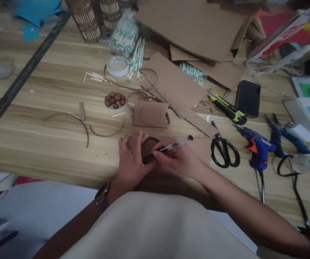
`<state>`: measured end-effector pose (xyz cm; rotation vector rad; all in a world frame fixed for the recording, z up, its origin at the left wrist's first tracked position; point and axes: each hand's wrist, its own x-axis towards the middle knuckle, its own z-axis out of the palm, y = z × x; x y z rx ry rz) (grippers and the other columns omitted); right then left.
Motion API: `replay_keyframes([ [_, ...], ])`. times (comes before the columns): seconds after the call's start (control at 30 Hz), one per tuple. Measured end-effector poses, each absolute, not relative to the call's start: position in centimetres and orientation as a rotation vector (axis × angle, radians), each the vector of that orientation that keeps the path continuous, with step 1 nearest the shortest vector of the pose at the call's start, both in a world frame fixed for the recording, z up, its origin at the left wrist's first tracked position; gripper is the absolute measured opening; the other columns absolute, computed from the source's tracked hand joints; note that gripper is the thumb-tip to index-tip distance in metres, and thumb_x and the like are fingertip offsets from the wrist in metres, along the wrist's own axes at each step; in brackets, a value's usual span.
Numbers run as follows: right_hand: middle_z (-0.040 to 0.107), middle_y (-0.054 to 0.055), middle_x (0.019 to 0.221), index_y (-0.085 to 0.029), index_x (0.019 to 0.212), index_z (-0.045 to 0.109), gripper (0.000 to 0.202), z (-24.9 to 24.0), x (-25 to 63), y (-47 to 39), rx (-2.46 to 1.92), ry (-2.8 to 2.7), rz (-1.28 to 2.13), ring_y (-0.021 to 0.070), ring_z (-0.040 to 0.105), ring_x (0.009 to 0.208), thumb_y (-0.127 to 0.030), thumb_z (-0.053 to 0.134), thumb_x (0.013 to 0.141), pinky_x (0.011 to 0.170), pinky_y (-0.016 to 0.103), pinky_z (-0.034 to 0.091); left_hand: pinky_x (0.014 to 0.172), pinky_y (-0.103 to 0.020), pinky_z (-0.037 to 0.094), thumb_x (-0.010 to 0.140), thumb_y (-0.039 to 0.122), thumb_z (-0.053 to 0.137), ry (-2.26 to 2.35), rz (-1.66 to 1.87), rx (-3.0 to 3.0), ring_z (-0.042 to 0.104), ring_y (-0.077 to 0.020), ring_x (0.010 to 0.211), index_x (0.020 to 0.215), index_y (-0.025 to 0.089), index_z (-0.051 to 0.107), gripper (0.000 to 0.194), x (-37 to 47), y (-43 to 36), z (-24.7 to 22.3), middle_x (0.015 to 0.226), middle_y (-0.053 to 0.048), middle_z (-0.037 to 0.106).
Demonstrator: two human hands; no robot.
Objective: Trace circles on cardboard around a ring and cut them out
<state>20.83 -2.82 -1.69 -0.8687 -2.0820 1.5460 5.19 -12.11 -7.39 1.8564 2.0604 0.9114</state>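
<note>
My right hand [180, 158] grips a clear pen with a black cap [178, 143], its tip down by a thin round ring [155, 138]. The ring lies on a piece of brown cardboard [198, 147] at the table's near edge. My left hand [132, 162] curves around the ring's left side and holds it against the cardboard. My fingers cover part of the ring, so its kind is unclear. Just beyond lies a small cardboard piece with a drawn circle [151, 114].
Beyond are a dish of brown balls [115, 100], a tape roll [117, 66] and cardboard sheets [187, 28]. To the right lie black-handled scissors [225, 151], a yellow utility knife [226, 108], a phone [248, 98], a blue glue gun [259, 147] and pliers [277, 135].
</note>
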Motion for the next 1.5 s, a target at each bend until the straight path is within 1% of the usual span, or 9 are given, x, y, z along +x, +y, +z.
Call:
replay_keyframes([
  [0.23, 0.055, -0.006, 0.054, -0.02, 0.078, 0.066, 0.013, -0.8, 21.6, -1.5, -0.916, -2.199, 1.643, 0.0098, 0.048, 0.046, -0.022, 0.059, 0.089, 0.044, 0.021, 0.033, 0.119, -0.071, 0.019, 0.075, 0.055, 0.086, 2.07, 0.836, 1.86, 0.043, -0.0454, 0.139, 0.158, 0.02, 0.027, 0.107, 5.0, -12.1, -7.4, 0.133, -0.015, 0.072],
  [0.57, 0.054, -0.006, 0.052, -0.02, 0.073, 0.07, 0.014, 0.1, 21.7, 1.7, -0.8, -2.611, 1.263, 0.0096, 0.046, 0.045, -0.013, 0.062, 0.084, 0.046, 0.024, 0.031, 0.12, -0.071, 0.018, 0.07, 0.051, 0.092, 2.079, 0.742, 1.824, 0.042, -0.0461, 0.141, 0.157, 0.02, 0.032, 0.11, 4.9, -12.1, -6.9, 0.135, -0.013, 0.072],
  [0.7, 0.069, 0.001, 0.067, -0.021, 0.078, 0.073, 0.012, 1.5, 22.1, 2.6, -0.753, -2.608, 0.969, 0.0164, 0.061, 0.059, -0.018, 0.065, 0.085, 0.056, 0.027, 0.043, 0.119, -0.071, 0.025, 0.07, 0.05, 0.092, 2.061, 0.737, 1.833, 0.047, -0.0443, 0.136, 0.148, 0.019, 0.048, 0.094, 4.7, -12.0, -6.6, 0.138, -0.014, 0.07],
  [0.83, 0.079, 0.004, 0.092, -0.024, 0.1, 0.075, 0.018, 1.8, 23.1, 2.0, -0.876, -2.322, 0.876, 0.0211, 0.073, 0.08, -0.026, 0.057, 0.098, 0.072, 0.03, 0.055, 0.114, -0.068, 0.036, 0.073, 0.048, 0.091, 1.888, 0.668, 1.989, 0.052, -0.0431, 0.133, 0.11, 0.022, 0.074, 0.048, 4.0, -11.8, -6.4, 0.147, -0.016, 0.063],
  [0.97, 0.081, 0.005, 0.097, -0.024, 0.107, 0.073, 0.02, -0.1, 24.7, 0.8, -0.926, -2.361, 0.798, 0.023, 0.075, 0.086, -0.024, 0.054, 0.101, 0.079, 0.033, 0.058, 0.111, -0.066, 0.041, 0.085, 0.036, 0.082, 1.692, 0.628, 2.143, 0.05, -0.0417, 0.136, 0.083, 0.024, 0.078, 0.013, 2.6, -11.7, -5.4, 0.152, -0.014, 0.059],
  [1.07, 0.079, 0.009, 0.096, -0.021, 0.11, 0.073, 0.021, -1.9, 26.2, -0.2, -0.884, -2.491, 0.65, 0.0269, 0.075, 0.089, -0.027, 0.054, 0.102, 0.081, 0.038, 0.058, 0.111, -0.06, 0.044, 0.096, 0.034, 0.068, 1.667, 0.783, 2.107, 0.051, -0.036, 0.14, 0.086, 0.024, 0.077, 0.017, 0.7, -11.7, -4.1, 0.156, -0.014, 0.055],
  [1.2, 0.078, 0.011, 0.099, -0.019, 0.117, 0.07, 0.024, -3.6, 28.0, -1.5, -0.871, -2.564, 0.507, 0.0294, 0.073, 0.092, -0.029, 0.053, 0.104, 0.081, 0.042, 0.059, 0.113, -0.059, 0.042, 0.098, 0.035, 0.065, 1.957, 1.027, 1.947, 0.053, -0.034, 0.141, 0.092, 0.023, 0.074, 0.016, -2.5, -11.7, -3.0, 0.156, -0.016, 0.054],
  [1.4, 0.077, 0.016, 0.115, -0.017, 0.124, 0.067, 0.026, -5.2, 29.0, -2.7, -0.92, -2.58, 0.329, 0.0376, 0.069, 0.112, -0.029, 0.057, 0.104, 0.094, 0.054, 0.055, 0.114, -0.057, 0.043, 0.098, 0.037, 0.063, 2.108, 0.93, 1.952, 0.05, -0.0348, 0.144, 0.091, 0.023, 0.073, 0.018, -4.8, -11.7, -4.0, 0.158, -0.016, 0.052],
  [1.5, 0.075, 0.017, 0.123, -0.016, 0.127, 0.066, 0.027, -5.5, 29.0, -3.0, -0.919, -2.608, 0.297, 0.0383, 0.067, 0.117, -0.027, 0.06, 0.103, 0.097, 0.056, 0.054, 0.116, -0.058, 0.041, 0.098, 0.035, 0.061, 2.106, 0.827, 1.977, 0.051, -0.0363, 0.144, 0.089, 0.021, 0.072, 0.019, -4.8, -11.4, -4.8, 0.16, -0.018, 0.05],
])
